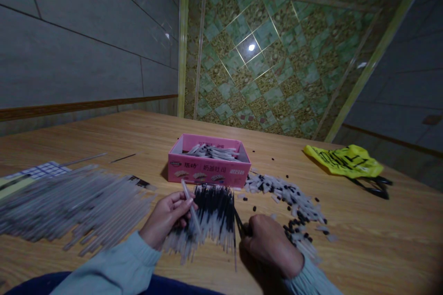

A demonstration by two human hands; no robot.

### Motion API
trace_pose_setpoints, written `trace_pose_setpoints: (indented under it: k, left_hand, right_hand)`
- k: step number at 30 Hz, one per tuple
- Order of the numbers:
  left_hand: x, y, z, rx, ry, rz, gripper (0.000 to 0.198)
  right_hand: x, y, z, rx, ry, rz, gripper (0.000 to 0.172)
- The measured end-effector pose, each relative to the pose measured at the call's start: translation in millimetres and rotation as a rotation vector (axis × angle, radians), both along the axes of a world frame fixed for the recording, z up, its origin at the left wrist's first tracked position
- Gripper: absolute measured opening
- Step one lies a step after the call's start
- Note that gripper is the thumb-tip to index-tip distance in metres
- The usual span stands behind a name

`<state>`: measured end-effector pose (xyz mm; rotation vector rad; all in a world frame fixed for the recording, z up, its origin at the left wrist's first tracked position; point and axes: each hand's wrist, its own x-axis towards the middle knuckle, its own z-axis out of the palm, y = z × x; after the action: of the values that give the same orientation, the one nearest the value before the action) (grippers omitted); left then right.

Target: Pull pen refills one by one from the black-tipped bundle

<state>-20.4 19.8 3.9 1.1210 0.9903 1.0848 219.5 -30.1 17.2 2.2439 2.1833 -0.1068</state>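
From box point(221, 168): left hand point(169, 215), 7 o'clock, pinching 1 tube point(190, 203); right hand point(268, 242), 5 o'clock, gripping scissors point(239, 222). Advised: tube steady.

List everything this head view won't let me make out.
All in the head view:
Pink box: its floor, hidden by its front side and the pieces inside.
Dark tool: its grip, covered by the right hand.
Clear tubes at left: their number, lost to blur and overlap.
Pale yellow item: its far end, cut off by the left edge.

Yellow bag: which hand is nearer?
Right. The right hand is left of the yellow bag and lower in view; the left hand, holding a translucent tube, is farther left.
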Motion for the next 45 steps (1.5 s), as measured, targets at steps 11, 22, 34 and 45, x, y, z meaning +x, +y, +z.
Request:
trace_pose_setpoints:
  k: [11, 22, 34, 45]
  left_hand:
    - [-2, 1, 0.1, -0.186, -0.322, 0.159, 0.005]
    - [-6, 7, -4.4, -0.189, -0.464, 0.281, 0.017]
    - [-1, 3, -4.2, -0.151, -0.38, 0.235, 0.004]
    - [21, -21, 0.6, -0.177, -0.283, -0.121, 0.026]
  right_hand:
    - [12, -1, 15.5, 0.173, 0.243, 0.063, 0.01]
    - [-22, -11, 17.0, -0.125, 1.253, 0.241, 0.02]
    - [-21, -8, 5.0, -0.123, 1.278, 0.208, 0.017]
    - [-38, -13, -5.2, 0.103, 1.381, 0.234, 0.018]
